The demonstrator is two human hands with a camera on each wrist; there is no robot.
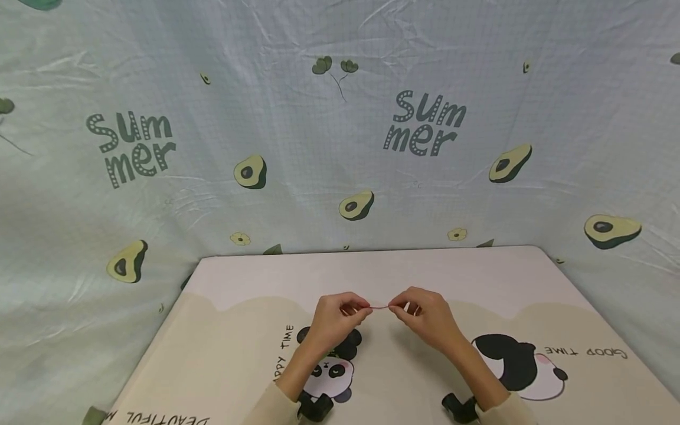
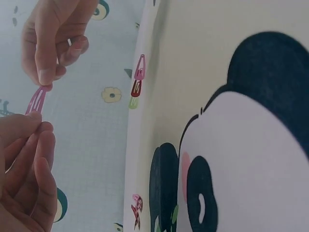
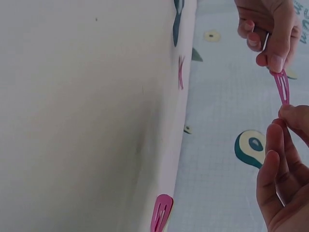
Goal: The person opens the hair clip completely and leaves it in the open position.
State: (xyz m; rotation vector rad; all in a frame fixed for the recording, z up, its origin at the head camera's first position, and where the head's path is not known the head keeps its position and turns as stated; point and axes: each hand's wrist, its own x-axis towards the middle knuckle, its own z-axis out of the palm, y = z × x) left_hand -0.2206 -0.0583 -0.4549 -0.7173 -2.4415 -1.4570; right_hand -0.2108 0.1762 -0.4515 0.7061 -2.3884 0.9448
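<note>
Both hands hold one pink snap hair clip (image 2: 36, 99) between them, stretched across the gap between their fingertips. In the head view the clip is seen edge-on as a thin red-pink line. The left hand (image 1: 340, 316) pinches one end with thumb and finger, and the right hand (image 1: 425, 316) pinches the opposite end. Both are raised above the table. In the right wrist view the clip's slotted frame (image 3: 282, 88) shows between the two pinches. The right hand's other fingers (image 3: 276, 169) are loosely bent.
Near the table's edge lie a pink, a red and a green hair clip (image 2: 136, 87) in a row, and a small cluster of clips (image 2: 137, 210). Another pink clip (image 3: 161, 212) lies on the table (image 1: 239, 277). A printed curtain (image 1: 297, 118) hangs behind.
</note>
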